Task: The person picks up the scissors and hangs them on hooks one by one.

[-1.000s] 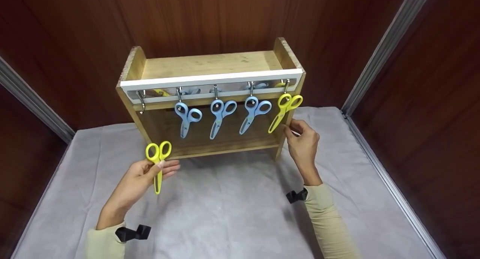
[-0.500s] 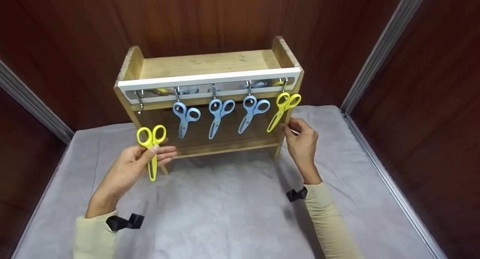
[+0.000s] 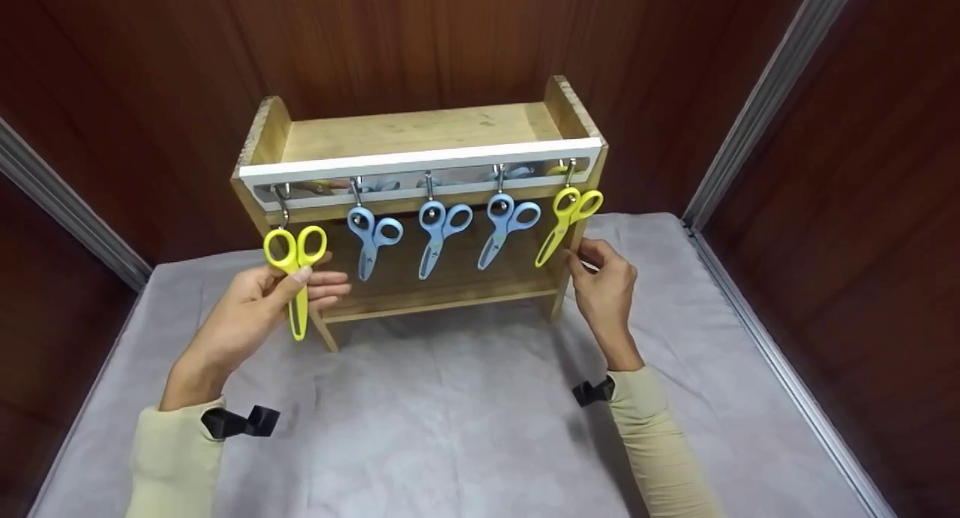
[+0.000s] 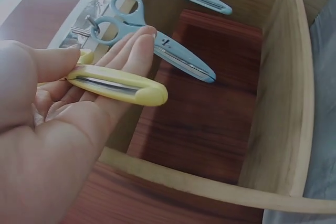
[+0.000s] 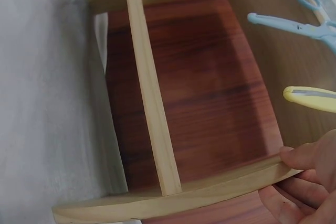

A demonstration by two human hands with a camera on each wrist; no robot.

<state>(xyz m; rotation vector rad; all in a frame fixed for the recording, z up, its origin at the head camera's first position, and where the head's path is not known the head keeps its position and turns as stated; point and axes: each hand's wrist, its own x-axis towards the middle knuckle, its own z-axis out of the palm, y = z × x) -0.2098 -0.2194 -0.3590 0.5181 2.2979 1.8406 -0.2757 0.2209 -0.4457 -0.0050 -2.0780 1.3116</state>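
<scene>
My left hand [image 3: 238,308] pinches yellow scissors [image 3: 299,315] by the covered blades between thumb and fingers, loops upward, the other fingers stretched out behind. The loops sit just under the leftmost hook [image 3: 283,209] of a white rail [image 3: 420,159]; in the left wrist view the blade [image 4: 118,85] points away from the thumb. From that rail also hang three blue scissors [image 3: 435,244] and other yellow scissors [image 3: 556,229] at the right end. My right hand [image 3: 607,285] grips the right side panel [image 5: 236,182] of the wooden shelf [image 3: 416,131] between thumb and fingers.
The shelf stands on a grey cloth [image 3: 450,420]. Dark reddish wood panels [image 3: 420,45] enclose the back and sides, with metal corner strips [image 3: 772,97] at the edges. A black wrist mount [image 3: 240,423] is on the left sleeve, another [image 3: 594,391] on the right.
The left hand has moved up and to the left with the yellow scissors, bringing their loops from below the shelf's left side to the leftmost hook. The right hand stays on the side panel.
</scene>
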